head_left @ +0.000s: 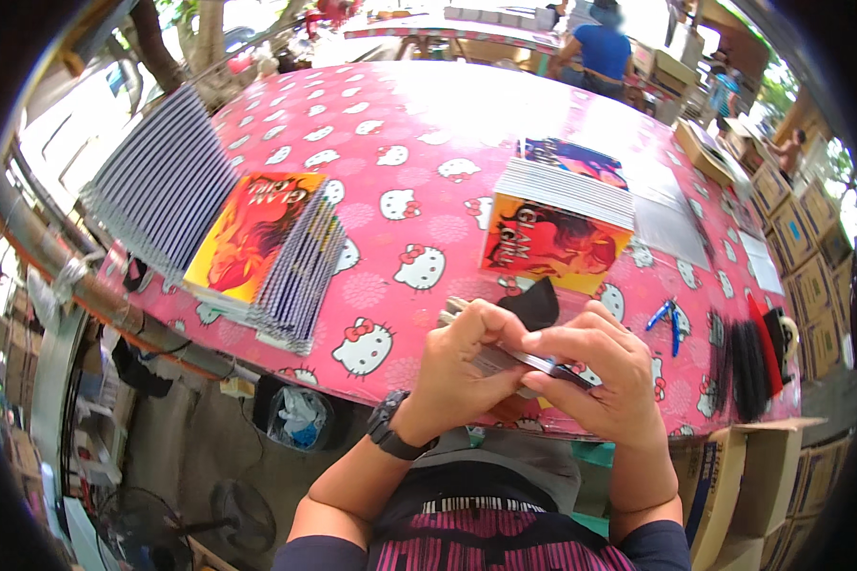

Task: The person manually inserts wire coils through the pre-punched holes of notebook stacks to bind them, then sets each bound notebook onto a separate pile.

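My left hand (471, 357) and my right hand (605, 376) meet at the table's near edge, fingers pinched on a thin notebook (543, 364) held edge-on. Much of it is hidden by my fingers. A dark curved flap (531, 306) sticks up just beyond my fingertips. Past it lies a pile of notebooks (552, 252) with orange and yellow illustrated covers, their white edges fanned. To my left stand a stack of spiral-bound notebooks (257, 238) with the same cover and a taller slanting row of bound notebooks (162, 176).
The table has a pink cartoon-cat cover (419, 228). At right lie blue-handled pliers (665, 319), black binding coils (747, 371) and a clear plastic sheet (671, 228). Cardboard boxes (800, 266) are stacked beyond. A bin (300, 417) and a fan (238, 514) stand below; a person (600, 52) is behind.
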Demonstrator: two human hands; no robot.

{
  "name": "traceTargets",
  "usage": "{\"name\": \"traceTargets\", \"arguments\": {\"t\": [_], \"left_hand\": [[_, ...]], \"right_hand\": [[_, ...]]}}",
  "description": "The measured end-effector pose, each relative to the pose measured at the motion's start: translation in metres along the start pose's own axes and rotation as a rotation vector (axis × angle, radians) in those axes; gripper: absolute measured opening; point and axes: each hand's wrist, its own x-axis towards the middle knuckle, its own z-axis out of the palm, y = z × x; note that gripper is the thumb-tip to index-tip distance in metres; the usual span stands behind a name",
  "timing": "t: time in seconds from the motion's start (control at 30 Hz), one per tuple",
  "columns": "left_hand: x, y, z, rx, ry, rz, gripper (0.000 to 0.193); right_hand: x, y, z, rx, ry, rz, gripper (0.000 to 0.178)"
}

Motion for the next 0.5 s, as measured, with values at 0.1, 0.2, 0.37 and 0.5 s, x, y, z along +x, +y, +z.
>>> {"name": "traceTargets", "arguments": {"t": [0.1, 0.2, 0.37, 0.5], "left_hand": [[-0.002, -0.003, -0.003, 0.004, -0.003, -0.013, 0.043], [0.000, 0.000, -0.002, 0.042, 0.009, 0.003, 0.045], [0.018, -0.005, -0.012, 0.497, -0.153, 0.381, 0.033], [0.022, 0.026, -0.060, 0.525, 0.138, 0.328, 0.028]], "right_hand": [[0.001, -0.002, 0.002, -0.033, 0.017, -0.025, 0.037], [0.000, -0.006, 0.007, -0.114, 0.098, -0.021, 0.033], [-0.002, -0.003, 0.005, -0.185, 0.081, -0.015, 0.042], [0.009, 0.000, -0.001, -0.323, 0.159, -0.075, 0.058]]}}
